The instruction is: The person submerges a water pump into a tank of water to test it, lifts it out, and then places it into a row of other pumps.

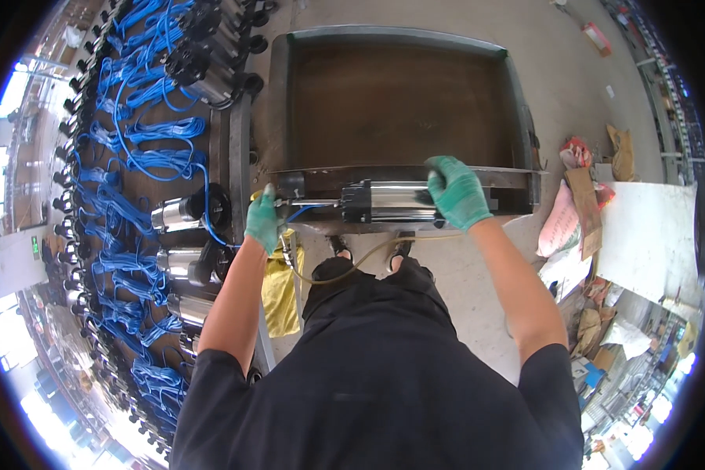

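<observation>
A submersible pump [399, 201] with a bright steel body and a black end lies across the near ledge of a metal trough [392, 33]. My left hand [263, 222], in a green glove, is closed around a tool with a long metal shaft [315, 203], which looks like an air gun. Its shaft points right, to the pump's black end. A thin yellowish hose [345, 274] hangs below that hand. My right hand [458, 193], also gloved, lies over the right part of the pump, thumb and fingers apart. Whether its palm presses on the steel is hidden.
On the left, a long bench holds several similar pumps [188, 262] and coiled blue cables [164, 160]. A yellow sack [282, 294] hangs below the left forearm. White panels [650, 243], sacks [560, 219] and cardboard [583, 207] stand at the right.
</observation>
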Demonstrator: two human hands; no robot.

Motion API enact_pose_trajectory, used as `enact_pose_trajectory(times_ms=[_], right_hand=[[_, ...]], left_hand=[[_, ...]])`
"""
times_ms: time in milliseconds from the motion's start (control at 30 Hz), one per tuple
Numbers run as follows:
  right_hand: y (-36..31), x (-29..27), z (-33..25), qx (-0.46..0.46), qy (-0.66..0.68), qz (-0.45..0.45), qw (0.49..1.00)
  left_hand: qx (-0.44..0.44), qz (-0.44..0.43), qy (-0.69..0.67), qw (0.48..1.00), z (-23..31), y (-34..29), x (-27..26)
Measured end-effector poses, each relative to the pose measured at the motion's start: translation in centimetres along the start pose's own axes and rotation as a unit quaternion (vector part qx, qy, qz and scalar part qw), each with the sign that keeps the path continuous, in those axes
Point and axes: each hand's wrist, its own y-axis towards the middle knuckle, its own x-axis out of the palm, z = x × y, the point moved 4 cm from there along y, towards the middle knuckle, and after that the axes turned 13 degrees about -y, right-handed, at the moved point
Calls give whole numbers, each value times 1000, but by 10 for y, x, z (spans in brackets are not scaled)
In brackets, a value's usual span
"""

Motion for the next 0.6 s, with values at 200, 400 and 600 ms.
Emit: enact_pose_trajectory(times_ms=[200, 400, 600], right_hand=[[-66, -8, -74, -170, -5, 9, 985], [-118, -6, -54, 9, 310, -159, 937], [-217, -127, 124, 78, -267, -47, 959]], left_hand=[[92, -103, -198, 970, -4, -62, 77], [54, -243, -148, 957, -59, -125, 219], [124, -316, 76, 938, -73, -132, 226]])
